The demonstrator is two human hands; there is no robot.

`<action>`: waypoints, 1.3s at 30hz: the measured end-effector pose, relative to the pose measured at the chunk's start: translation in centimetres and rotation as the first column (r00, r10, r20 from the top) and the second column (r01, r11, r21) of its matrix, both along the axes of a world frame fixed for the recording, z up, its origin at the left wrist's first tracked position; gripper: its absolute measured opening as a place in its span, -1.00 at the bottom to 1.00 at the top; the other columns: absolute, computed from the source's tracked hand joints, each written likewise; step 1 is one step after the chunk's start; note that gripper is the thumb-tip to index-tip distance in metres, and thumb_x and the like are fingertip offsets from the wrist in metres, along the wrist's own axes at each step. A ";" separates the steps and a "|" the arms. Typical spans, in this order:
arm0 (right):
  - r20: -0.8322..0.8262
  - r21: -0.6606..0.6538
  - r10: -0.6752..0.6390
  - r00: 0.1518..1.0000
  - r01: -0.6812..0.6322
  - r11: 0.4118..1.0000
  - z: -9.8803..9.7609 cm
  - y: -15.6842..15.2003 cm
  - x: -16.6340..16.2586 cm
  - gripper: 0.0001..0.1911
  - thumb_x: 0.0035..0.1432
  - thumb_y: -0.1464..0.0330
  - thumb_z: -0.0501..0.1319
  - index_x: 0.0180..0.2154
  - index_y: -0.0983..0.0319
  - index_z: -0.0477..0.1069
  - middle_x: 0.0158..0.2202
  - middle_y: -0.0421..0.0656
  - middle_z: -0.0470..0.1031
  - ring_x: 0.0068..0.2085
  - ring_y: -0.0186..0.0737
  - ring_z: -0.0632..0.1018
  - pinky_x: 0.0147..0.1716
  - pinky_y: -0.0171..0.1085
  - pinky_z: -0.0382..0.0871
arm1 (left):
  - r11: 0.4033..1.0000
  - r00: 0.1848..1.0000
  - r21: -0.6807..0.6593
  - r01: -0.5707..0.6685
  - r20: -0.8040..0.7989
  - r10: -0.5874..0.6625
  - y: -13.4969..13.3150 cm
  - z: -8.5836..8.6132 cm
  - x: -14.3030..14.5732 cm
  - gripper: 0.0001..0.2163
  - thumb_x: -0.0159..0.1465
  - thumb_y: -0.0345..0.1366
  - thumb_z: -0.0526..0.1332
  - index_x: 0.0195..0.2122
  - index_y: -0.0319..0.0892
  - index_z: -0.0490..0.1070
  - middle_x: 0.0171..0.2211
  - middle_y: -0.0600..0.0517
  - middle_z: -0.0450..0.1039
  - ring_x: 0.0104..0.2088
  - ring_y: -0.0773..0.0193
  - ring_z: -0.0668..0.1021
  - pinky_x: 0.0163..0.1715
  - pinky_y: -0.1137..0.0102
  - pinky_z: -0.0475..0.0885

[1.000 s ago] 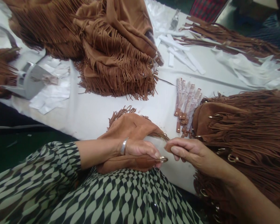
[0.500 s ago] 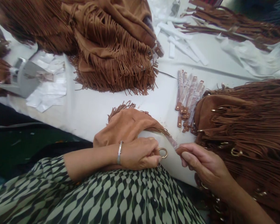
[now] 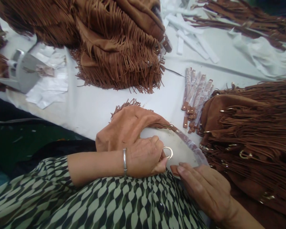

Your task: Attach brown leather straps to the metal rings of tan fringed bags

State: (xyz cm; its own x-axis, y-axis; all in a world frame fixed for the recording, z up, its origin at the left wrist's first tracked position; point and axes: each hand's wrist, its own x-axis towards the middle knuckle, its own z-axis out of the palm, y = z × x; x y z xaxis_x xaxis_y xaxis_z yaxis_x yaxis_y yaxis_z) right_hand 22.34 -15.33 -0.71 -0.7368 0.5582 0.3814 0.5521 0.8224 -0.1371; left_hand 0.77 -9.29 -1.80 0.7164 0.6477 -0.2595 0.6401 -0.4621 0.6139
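Note:
A tan suede bag (image 3: 124, 127) with brown fringe on its far side lies on the table in front of me. My left hand (image 3: 147, 156) is closed at the bag's near end, with a gold metal ring (image 3: 168, 153) sticking out past the fingertips. From the bag's other end runs a strap (image 3: 189, 144) wrapped in clear plastic. My right hand (image 3: 205, 187) pinches the strap's bare brown leather end (image 3: 175, 170), which points toward the ring, a short gap apart. The left palm hides how the ring joins the bag.
Several plastic-wrapped straps (image 3: 193, 98) lie in a bundle ahead on the right. Fringed brown bags are piled at the right (image 3: 252, 127) and at the back (image 3: 119, 47). White strips (image 3: 190, 35) and white paper pieces (image 3: 47, 86) lie on the table (image 3: 92, 101).
My right hand has moved down and turned, bringing the strap's leather end round toward the gold ring. The wrapped strap now bows out to the right. My left hand has barely moved.

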 end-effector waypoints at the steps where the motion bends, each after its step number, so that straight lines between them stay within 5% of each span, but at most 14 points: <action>1: 0.034 0.019 0.018 0.999 -0.019 1.000 0.1 0.4 -0.2 -0.81 0.12 0.49 0.15 -0.18 0.38 0.40 -0.30 0.04 0.56 -0.39 -0.19 0.50 -0.43 -0.23 0.31 | 1.000 1.000 -0.031 -0.003 0.009 0.004 0.1 -0.1 0.0 -0.74 0.22 -0.15 0.00 -0.32 -0.27 0.30 -0.36 -0.07 0.34 -0.42 0.21 0.45 -0.41 0.32 0.40; 10: 0.194 0.099 0.064 0.979 -0.084 0.992 0.5 2.4 -1.0 -0.81 0.13 0.49 0.16 -0.18 0.32 0.40 -0.35 -0.03 0.58 -0.46 -0.24 0.49 -0.47 -0.23 0.26 | 0.960 0.992 -0.272 0.061 0.119 -0.029 1.2 -1.7 -0.1 -0.75 0.25 -0.23 -0.02 -0.40 -0.27 0.35 -0.48 -0.03 0.38 -0.48 0.30 0.40 -0.46 0.45 0.27; 23: 0.225 0.138 0.069 0.972 -0.102 0.985 -0.2 2.8 -1.3 -0.86 0.12 0.50 0.16 -0.23 0.33 0.41 -0.40 -0.04 0.58 -0.49 -0.25 0.46 -0.49 -0.23 0.23 | 0.955 0.986 -0.288 0.069 0.162 -0.022 1.2 -3.4 0.3 -0.67 0.24 -0.25 -0.03 -0.61 -0.25 0.29 -0.68 0.08 0.20 -0.65 0.40 0.18 -0.61 0.42 0.04; 39: 0.355 0.133 0.108 0.929 -0.165 0.977 0.3 3.0 -1.3 -0.85 0.13 0.49 0.15 -0.24 0.32 0.44 -0.39 -0.05 0.57 -0.47 -0.27 0.45 -0.47 -0.24 0.20 | 0.931 0.992 -0.348 0.111 0.097 -0.083 1.9 -3.1 0.9 -0.66 0.26 -0.22 -0.06 -0.50 -0.29 0.39 -0.61 -0.01 0.34 -0.63 0.36 0.28 -0.61 0.45 0.10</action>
State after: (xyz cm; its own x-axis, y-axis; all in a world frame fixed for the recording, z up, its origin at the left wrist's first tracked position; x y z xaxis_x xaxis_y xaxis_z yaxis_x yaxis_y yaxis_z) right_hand 20.99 -12.33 -0.43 -0.9029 0.3965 0.1658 0.4229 0.8885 0.1782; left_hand 1.66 -7.38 -4.92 0.7987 0.4512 -0.3980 0.5456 -0.2642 0.7953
